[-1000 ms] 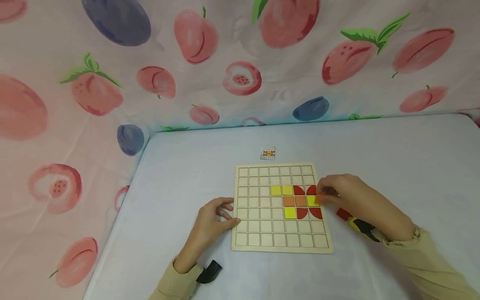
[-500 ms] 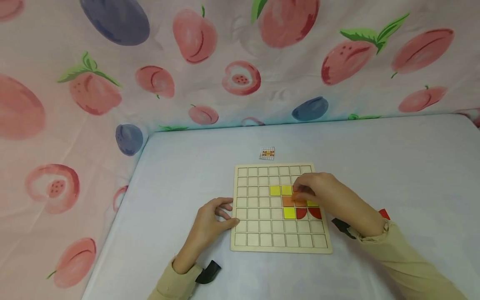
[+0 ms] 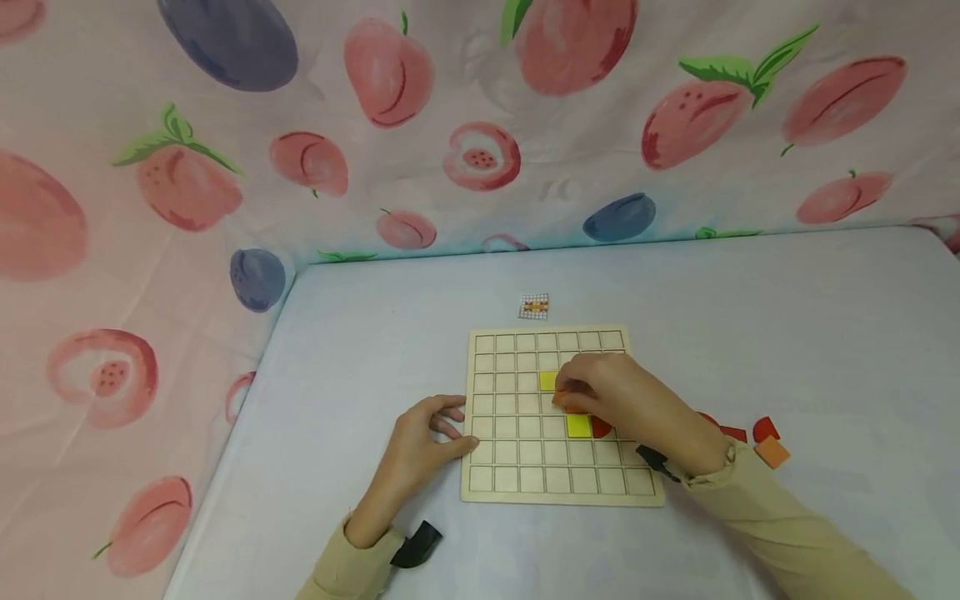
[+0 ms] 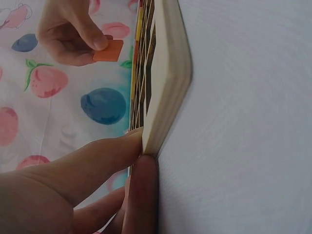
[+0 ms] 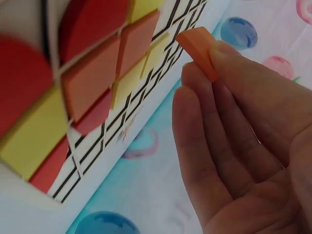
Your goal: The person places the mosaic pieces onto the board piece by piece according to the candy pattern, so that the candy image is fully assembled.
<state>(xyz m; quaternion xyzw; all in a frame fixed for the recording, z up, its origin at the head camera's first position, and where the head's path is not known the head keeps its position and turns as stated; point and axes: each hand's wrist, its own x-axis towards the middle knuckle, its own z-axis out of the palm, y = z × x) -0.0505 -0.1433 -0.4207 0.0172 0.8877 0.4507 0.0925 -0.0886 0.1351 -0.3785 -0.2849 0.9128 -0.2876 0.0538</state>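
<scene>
My right hand (image 3: 615,392) pinches an orange square tile (image 5: 197,46) between thumb and fingertips, close over the middle of a square wooden grid board (image 3: 506,479). In the right wrist view the tile is tilted and apart from the board. My left hand (image 3: 420,442) grips the board's left edge, thumb at the top rim and a finger against the side. Yellow square tiles (image 3: 578,426), orange square tiles (image 5: 92,78) and red quarter-round tiles (image 5: 95,24) sit in the grid's right half. My right hand hides many of them in the head view.
Behind the board lies a small card (image 3: 534,307) printed with a coloured grid pattern. Right of the board are loose tiles, among them a red quarter-round (image 3: 765,429) and an orange square (image 3: 772,452). A peach-print cloth (image 3: 480,158) hangs behind the white table (image 3: 360,333).
My right hand has moved left from the board's right edge to over its middle, carrying the orange tile. Loose tiles on the right have come into view. My left hand stays put.
</scene>
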